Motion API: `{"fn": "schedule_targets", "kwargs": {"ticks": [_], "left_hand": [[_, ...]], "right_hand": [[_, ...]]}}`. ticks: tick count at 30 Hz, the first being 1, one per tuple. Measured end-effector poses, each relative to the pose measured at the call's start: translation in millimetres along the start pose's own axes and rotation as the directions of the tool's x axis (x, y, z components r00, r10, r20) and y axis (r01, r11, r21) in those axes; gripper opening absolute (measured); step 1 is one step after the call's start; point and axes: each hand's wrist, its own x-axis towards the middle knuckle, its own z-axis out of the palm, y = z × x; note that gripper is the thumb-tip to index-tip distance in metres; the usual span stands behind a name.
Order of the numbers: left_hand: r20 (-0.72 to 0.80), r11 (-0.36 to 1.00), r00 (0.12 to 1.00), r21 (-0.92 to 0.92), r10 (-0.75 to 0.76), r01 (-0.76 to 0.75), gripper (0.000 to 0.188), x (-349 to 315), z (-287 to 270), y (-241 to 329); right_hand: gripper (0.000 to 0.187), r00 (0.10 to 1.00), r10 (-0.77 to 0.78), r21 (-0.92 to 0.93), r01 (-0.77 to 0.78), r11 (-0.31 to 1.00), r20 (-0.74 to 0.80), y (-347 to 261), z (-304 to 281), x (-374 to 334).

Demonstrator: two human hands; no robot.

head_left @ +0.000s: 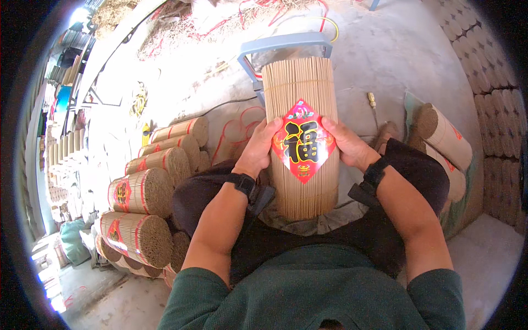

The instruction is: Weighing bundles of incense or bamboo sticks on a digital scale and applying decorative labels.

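A thick round bundle of tan incense sticks stands nearly upright in front of my lap. A red diamond-shaped paper label with a large dark, gold-edged character lies flat on its front. My left hand grips the bundle's left side, its thumb on the label's left corner. On the other side, my right hand holds the bundle with its thumb at the label's right corner. The fingers behind the bundle are mostly hidden. Thin bands circle the sticks above and below the label.
Several labelled bundles are stacked at my left. More bundles lie at my right, near a screwdriver-like tool with a yellowish handle. A grey-blue frame stands just beyond the held bundle. Stacked bundles line the far right wall.
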Motion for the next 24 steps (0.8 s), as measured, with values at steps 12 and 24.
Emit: {"fn": "schedule_targets", "kwargs": {"ticks": [12, 24], "left_hand": [[0.148, 0.998, 0.988, -0.039, -0.037, 0.043, 0.06, 13, -13, 12], [0.138, 0.994, 0.985, -0.009, -0.106, 0.109, 0.06, 31, -22, -7]], "right_hand": [[0.056, 0.992, 0.123, 0.094, -0.122, 0.988, -0.003, -18, 3, 18], [0.066, 0.998, 0.046, 0.045, -0.047, 0.998, 0.033, 21, -30, 32]]}}
